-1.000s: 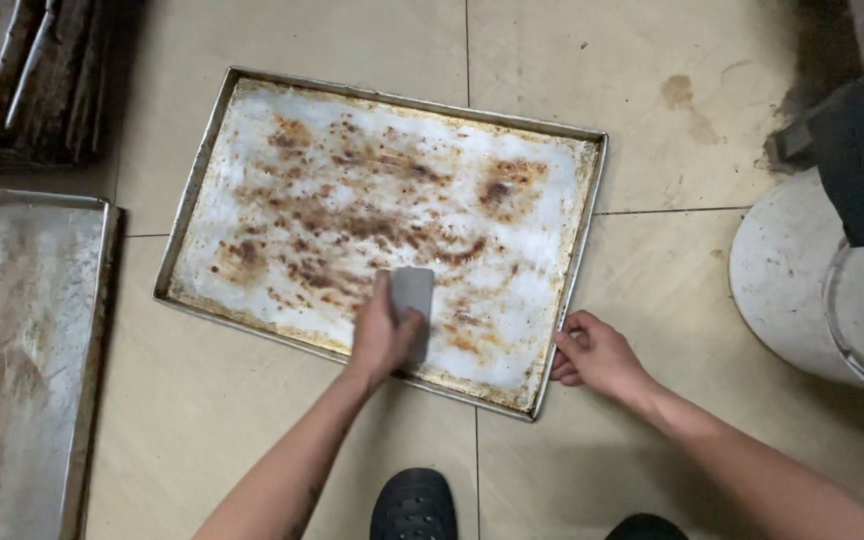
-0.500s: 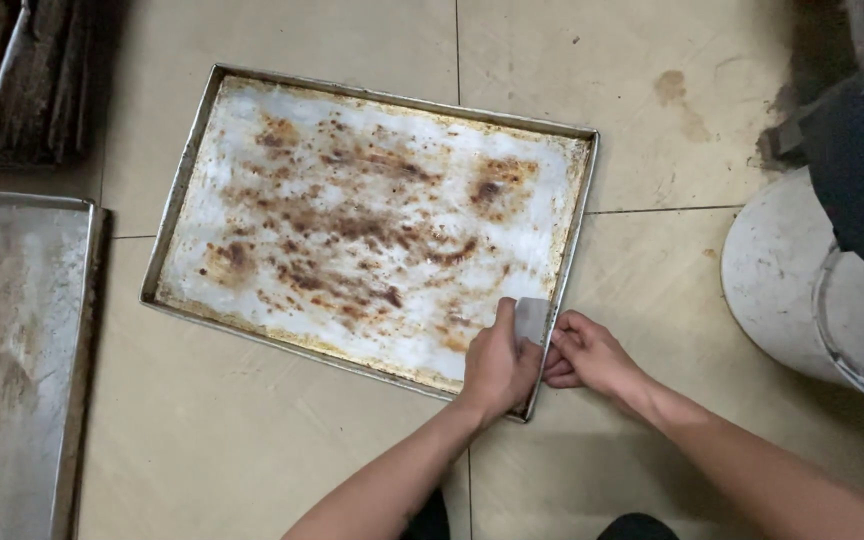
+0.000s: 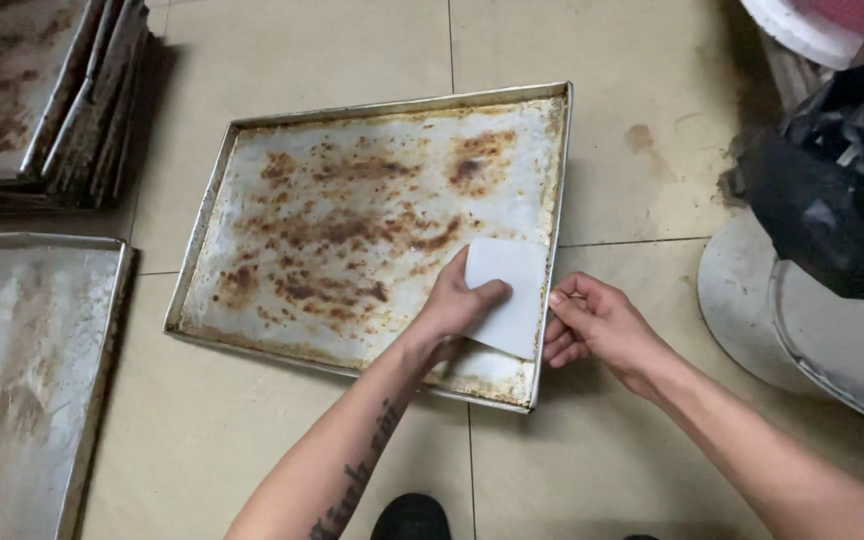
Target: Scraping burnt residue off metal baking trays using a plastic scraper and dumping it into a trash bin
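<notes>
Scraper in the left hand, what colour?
White, plain. The scraper shows best in the head view, held by the left hand against the tray.

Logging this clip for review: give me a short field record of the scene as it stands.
Setting: tiled floor, seen from above
Left hand: presses a white flat scraper onto the tray
Right hand: grips the tray's right rim
Tray: rectangular metal baking tray, brown baked-on stains
Nearby: second tray at left, stacked trays top left, black bag at right
</notes>
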